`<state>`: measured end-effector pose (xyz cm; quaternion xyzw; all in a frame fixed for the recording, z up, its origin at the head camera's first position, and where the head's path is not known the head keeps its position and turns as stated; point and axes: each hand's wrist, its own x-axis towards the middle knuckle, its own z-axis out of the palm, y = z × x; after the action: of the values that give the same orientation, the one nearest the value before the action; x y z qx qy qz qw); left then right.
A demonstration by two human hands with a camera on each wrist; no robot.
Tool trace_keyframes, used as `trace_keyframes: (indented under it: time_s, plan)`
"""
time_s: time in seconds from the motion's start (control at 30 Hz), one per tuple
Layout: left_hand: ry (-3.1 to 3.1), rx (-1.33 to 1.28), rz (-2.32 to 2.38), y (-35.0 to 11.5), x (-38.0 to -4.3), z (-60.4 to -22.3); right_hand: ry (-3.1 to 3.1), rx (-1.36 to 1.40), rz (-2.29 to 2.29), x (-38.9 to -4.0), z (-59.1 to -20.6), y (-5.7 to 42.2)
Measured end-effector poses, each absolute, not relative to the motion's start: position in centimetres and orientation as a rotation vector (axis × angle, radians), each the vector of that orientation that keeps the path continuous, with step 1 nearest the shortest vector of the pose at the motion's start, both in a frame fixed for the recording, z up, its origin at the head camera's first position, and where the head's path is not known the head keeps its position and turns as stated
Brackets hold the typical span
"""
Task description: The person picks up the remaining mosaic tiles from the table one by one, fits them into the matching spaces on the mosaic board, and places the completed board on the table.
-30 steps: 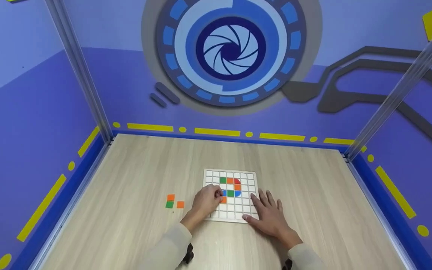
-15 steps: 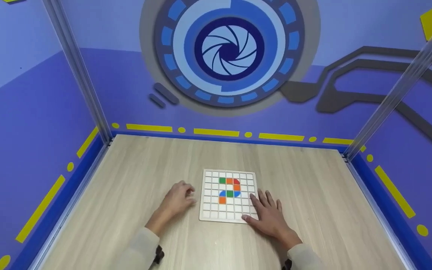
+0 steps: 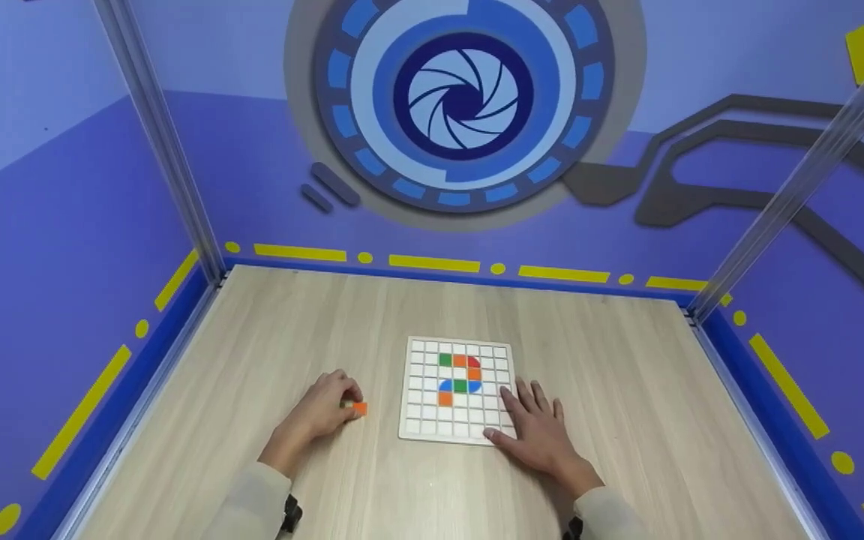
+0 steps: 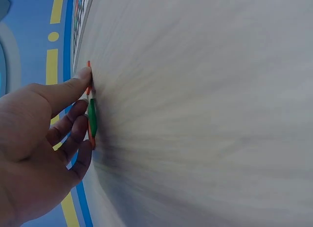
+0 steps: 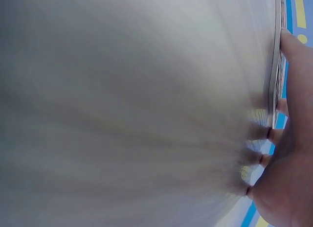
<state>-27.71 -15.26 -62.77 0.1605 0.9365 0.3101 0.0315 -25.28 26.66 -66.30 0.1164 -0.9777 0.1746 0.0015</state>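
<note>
My left hand (image 3: 319, 405) is low over the table, left of the board, with thumb and forefinger at the edges of a small square orange tile (image 3: 360, 409). In the left wrist view the thumb touches this orange tile (image 4: 88, 90), and the other fingers curl over a green tile (image 4: 93, 117) and another orange tile (image 4: 92, 139). A square grid board (image 3: 424, 431) with white cells bears green, orange, red and blue tiles (image 3: 460, 386) in a hooked line. My right hand (image 3: 541, 435) rests with spread fingers on the board's right edge.
The wooden tabletop (image 3: 589, 337) runs back to a blue-purple printed wall (image 3: 252, 172). Metal posts (image 3: 169, 150) stand at the two back corners. Side panels flank the table.
My left hand has left the orange tile on the board's lower left and moved left to the loose tiles. My right hand and the board have stayed in place.
</note>
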Motion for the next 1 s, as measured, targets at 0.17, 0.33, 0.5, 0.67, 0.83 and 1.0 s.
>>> trace_keyframes:
  time_s: [0.17, 0.33, 0.5, 0.67, 0.83, 1.0]
  plan:
    - [2.887, 0.479, 1.001, -15.2, -27.8, -63.0, -3.075, 0.35, 0.549, -25.3, -66.2, 26.6]
    - [2.842, 0.502, 1.132, -14.4, -28.0, -63.1, -3.086, 0.353, 0.55, -25.3, -66.1, 26.7]
    - [2.79, 0.592, 1.265, -11.0, -28.0, -62.7, -3.089, 0.363, 0.545, -25.3, -66.0, 26.9]
    - [2.739, 0.578, 1.308, -5.8, -28.0, -62.6, -3.076, 0.375, 0.531, -25.3, -66.1, 26.9]
    - [2.797, 0.569, 1.263, -2.4, -28.0, -63.5, -3.072, 0.386, 0.531, -25.3, -66.4, 26.7]
    - [2.873, 0.579, 1.213, -1.0, -28.2, -64.3, -3.078, 0.375, 0.528, -25.4, -66.5, 26.9]
